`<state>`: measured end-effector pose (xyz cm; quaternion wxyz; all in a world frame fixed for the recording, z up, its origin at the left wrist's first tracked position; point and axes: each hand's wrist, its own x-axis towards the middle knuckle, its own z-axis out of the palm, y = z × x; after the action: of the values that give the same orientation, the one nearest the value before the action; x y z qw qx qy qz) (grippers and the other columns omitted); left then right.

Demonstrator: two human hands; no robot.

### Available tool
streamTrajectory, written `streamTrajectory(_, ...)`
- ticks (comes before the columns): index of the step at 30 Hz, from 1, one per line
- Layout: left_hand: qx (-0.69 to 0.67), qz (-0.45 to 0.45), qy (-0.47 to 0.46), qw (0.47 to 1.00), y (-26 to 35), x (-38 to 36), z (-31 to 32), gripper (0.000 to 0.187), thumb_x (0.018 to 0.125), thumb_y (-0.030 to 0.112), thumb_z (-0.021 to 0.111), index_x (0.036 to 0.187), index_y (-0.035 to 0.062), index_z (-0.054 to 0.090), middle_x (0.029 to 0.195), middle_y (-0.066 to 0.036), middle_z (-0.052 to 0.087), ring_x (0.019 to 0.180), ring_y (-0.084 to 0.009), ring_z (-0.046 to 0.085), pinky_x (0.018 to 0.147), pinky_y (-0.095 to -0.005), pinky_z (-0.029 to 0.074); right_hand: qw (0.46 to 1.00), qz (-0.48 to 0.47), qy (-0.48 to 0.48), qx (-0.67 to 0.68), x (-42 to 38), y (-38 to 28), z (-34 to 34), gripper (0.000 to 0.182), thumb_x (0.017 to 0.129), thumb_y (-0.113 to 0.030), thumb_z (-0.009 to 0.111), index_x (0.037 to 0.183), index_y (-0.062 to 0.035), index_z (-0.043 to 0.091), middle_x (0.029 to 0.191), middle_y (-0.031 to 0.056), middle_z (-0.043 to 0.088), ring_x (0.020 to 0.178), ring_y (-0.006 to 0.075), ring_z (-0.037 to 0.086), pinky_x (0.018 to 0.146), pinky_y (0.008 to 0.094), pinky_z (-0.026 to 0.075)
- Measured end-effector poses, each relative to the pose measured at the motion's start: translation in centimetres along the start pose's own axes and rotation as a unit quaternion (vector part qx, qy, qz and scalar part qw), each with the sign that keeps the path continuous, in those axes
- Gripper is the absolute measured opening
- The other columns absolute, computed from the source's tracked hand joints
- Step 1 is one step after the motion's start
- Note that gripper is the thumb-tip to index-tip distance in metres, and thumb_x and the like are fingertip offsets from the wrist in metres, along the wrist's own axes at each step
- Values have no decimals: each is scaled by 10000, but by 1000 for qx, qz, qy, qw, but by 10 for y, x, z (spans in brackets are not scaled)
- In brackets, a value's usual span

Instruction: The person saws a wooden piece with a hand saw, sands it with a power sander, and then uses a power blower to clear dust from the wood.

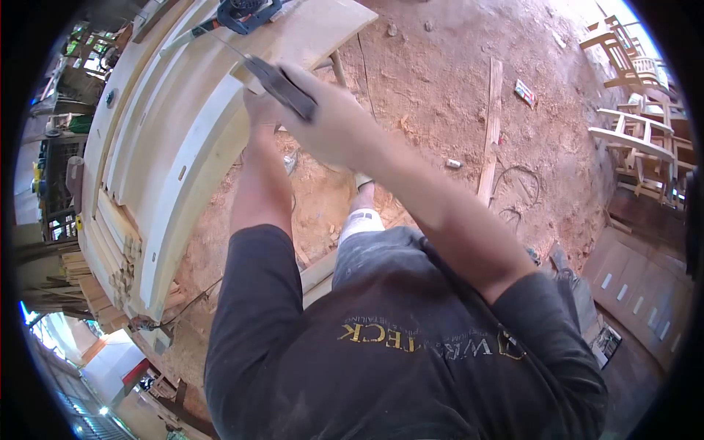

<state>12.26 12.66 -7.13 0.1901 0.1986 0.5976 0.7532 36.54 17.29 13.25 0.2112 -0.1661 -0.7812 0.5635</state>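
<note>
My right hand is closed around a dark, blurred tool. A thin line like a blade runs from its far end toward the upper left, over the bench. Just below it, my left hand wraps its fingers round a pale wooden piece at the bench's near edge. The tool and my right hand partly hide that piece and the left fingers. Both hands are close together over the edge of the wooden workbench.
A blue and black power tool sits on the bench beyond my hands. Wood strips are stacked at the left. Sawdust covers the floor, where a long plank, a cable and a small box lie. Wooden chairs stand at right.
</note>
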Motion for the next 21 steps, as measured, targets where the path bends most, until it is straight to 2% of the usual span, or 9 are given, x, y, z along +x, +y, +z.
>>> streamTrajectory(1, -5, 3, 3, 1000, 3, -2, 2, 339, 805, 97, 819, 1099, 8, 676, 1023, -81, 711, 858, -169, 689, 725, -324, 568, 999, 37, -15, 7, -33, -6, -13, 557, 914, -148, 617, 1451, -104, 475, 882, 230, 671, 806, 331, 694, 739, 424, 521)
streamTrajectory(4, 102, 46, -17, 994, 8, -22, 7, 421, 873, 203, 805, 1204, 42, 601, 984, -63, 679, 848, -152, 662, 743, -314, 555, 981, 165, -98, 24, -140, -39, -72, 676, 898, -4, 593, 1526, 35, 345, 1409, 195, 556, 1299, 227, 557, 1082, 334, 417)
streamTrajectory(5, 92, 54, -6, 994, 8, -22, 8, 414, 806, 114, 843, 1146, 29, 622, 944, -61, 691, 820, -143, 667, 727, -301, 558, 990, 116, -85, -16, -172, -49, -88, 676, 902, 6, 575, 1529, 47, 327, 1442, 210, 529, 1349, 249, 519, 1106, 350, 395)
streamTrajectory(8, 126, 89, 8, 988, -4, -14, -3, 306, 776, 56, 859, 1013, 15, 670, 871, -51, 715, 762, -137, 679, 691, -295, 569, 973, 202, -107, -36, -195, -75, -114, 679, 895, -6, 627, 1524, -4, 371, 1372, 177, 601, 1272, 288, 605, 1078, 356, 439)
streamTrajectory(10, 126, 118, 3, 985, -3, -14, 2, 243, 800, 68, 841, 977, 30, 680, 864, -50, 716, 760, -139, 683, 688, -296, 573, 992, 98, -66, -44, -161, -50, -96, 669, 904, -24, 633, 1521, -7, 375, 1337, 190, 619, 1245, 286, 622, 1054, 352, 457)
streamTrajectory(12, 111, 88, 10, 990, -13, -8, -3, 271, 788, 74, 841, 1012, 21, 698, 920, -55, 728, 811, -139, 688, 729, -295, 564, 999, 38, -30, -2, -85, -13, -51, 557, 917, -101, 640, 1443, -61, 463, 1070, 222, 686, 987, 338, 708, 850, 411, 535)
streamTrajectory(17, -21, 30, 12, 999, 10, -13, 15, 357, 764, 86, 850, 1081, 3, 708, 1018, -61, 738, 901, -139, 693, 782, -296, 560, 998, 61, -25, 14, -23, -13, -22, 456, 911, -176, 628, 1341, -78, 512, 940, 255, 666, 902, 457, 642, 751, 465, 518)
streamTrajectory(19, 28, 54, 19, 998, -2, -8, 7, 334, 755, 81, 862, 1035, -2, 700, 986, -61, 732, 869, -135, 688, 757, -297, 563, 998, 55, -38, -16, -73, -22, -40, 620, 919, -85, 636, 1494, -2, 420, 1293, 176, 638, 1193, 188, 608, 1013, 292, 452)
streamTrajectory(21, 52, 55, 24, 997, -8, -12, 2, 324, 751, 78, 868, 1011, -5, 696, 970, -61, 729, 853, -132, 685, 744, -297, 564, 989, 135, -51, 30, -137, -53, -70, 672, 904, -52, 623, 1523, 13, 369, 1362, 187, 600, 1261, 212, 580, 1064, 325, 425)
